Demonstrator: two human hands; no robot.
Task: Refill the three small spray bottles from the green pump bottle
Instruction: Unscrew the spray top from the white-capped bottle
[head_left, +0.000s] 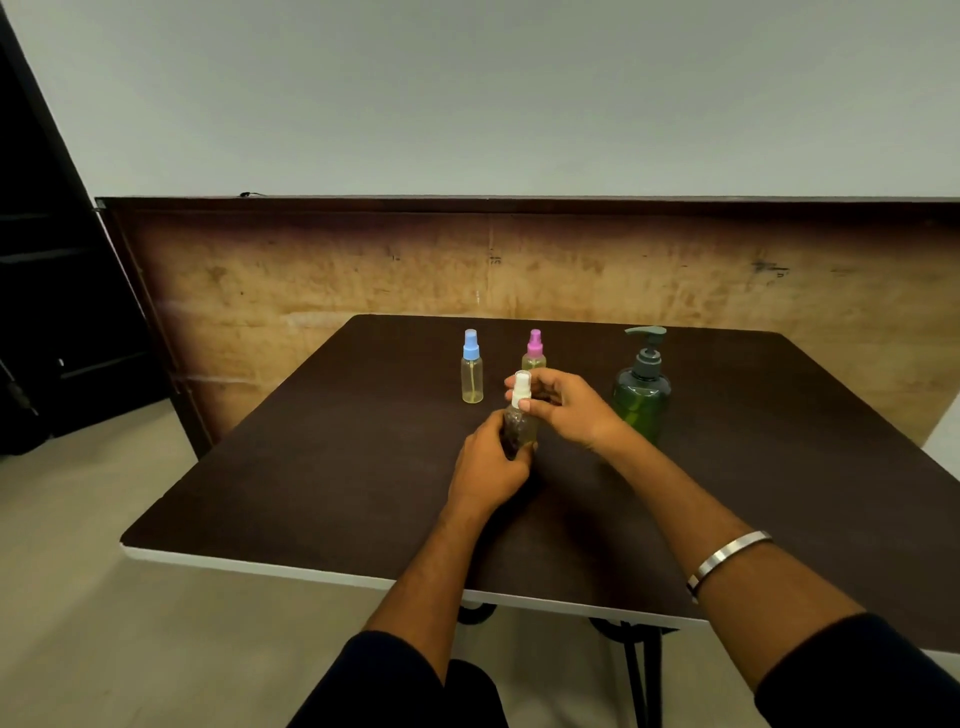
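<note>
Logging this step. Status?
Left hand grips white-cap bottle; right hand pinches its cap. Blue, pink capped. Pump bottle untouched.

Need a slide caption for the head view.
Left hand grips white-capped bottle; right hand pinches its cap.

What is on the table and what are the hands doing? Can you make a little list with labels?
table: dark brown top
white-top bottle: held in both hands
left hand: grips the bottle's body
right hand: pinches its white top
blue-top bottle: standing, untouched
pink-top bottle: standing behind the right hand
green pump bottle: standing on the right, untouched
bracelet: on the right forearm
</note>
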